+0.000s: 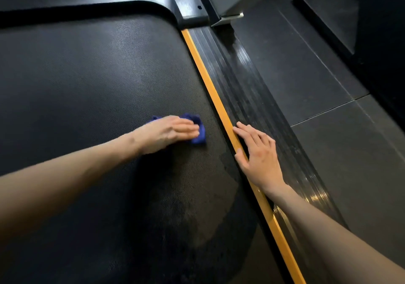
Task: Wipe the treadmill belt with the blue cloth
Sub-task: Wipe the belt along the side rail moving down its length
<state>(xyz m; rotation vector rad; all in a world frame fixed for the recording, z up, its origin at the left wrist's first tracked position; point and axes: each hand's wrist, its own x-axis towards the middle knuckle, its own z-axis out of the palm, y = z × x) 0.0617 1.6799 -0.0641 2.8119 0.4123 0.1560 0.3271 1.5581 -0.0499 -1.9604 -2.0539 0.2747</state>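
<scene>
A person's left hand (173, 130), fingers flat and extended, presses a crumpled blue cloth (199, 139) onto the textured black treadmill belt (87, 82), near its right edge. The right hand (258, 152) rests open-palmed across the orange edge strip (210, 82) and ribbed black side rail (245, 90).

Left hand (169, 130) flat on blue cloth (198, 138) — treadmill belt (87, 75) beneath

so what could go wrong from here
1. The right hand braces on the orange strip with its thumb by the belt edge; if the belt shifts, skin might get pinched there.
2. The cloth is bunched under the left hand, whose fingers lie flat, so it may slide out or miss patches.
</scene>
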